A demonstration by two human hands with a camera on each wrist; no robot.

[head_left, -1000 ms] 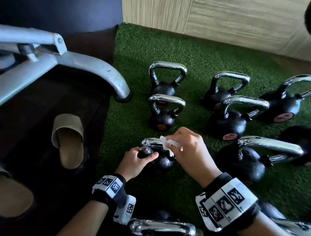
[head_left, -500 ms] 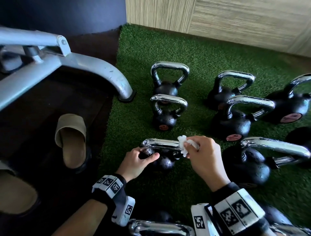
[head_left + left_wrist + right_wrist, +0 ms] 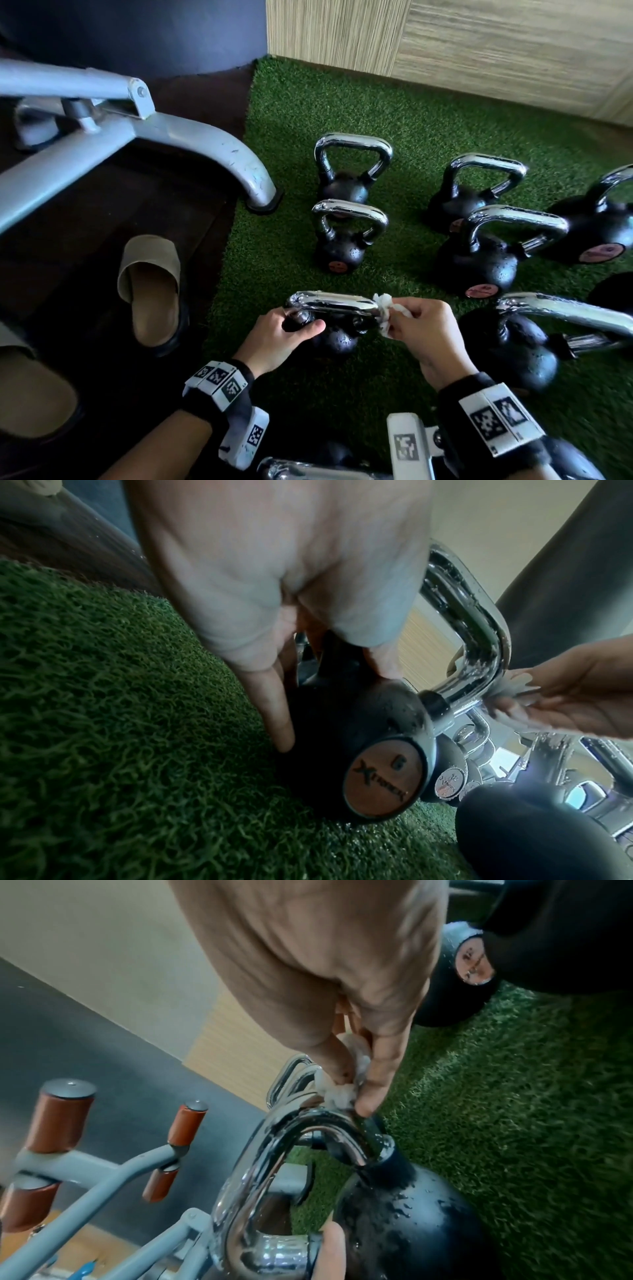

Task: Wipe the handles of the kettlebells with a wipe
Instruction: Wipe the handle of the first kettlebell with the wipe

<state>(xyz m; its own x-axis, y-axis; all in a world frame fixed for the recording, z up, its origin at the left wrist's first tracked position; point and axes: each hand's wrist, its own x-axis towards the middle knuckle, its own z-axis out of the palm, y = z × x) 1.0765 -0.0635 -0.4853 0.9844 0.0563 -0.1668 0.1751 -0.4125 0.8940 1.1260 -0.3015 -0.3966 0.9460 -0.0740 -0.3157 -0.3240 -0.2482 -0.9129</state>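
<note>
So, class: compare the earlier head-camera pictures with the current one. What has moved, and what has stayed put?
The right hand, pinching the wipe, has slid rightward along the chrome handle from near the left hand to its right-hand bend. The left hand still steadies the small kettlebell at the handle's left base. The other kettlebells and the slipper are unmoved.

The left hand [image 3: 279,337] hides the small kettlebell's [image 3: 337,341] left handle base.

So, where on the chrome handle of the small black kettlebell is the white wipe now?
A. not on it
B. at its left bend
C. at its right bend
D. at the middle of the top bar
C: the right hand pinches the white wipe around the chrome handle at its right bend.
</note>
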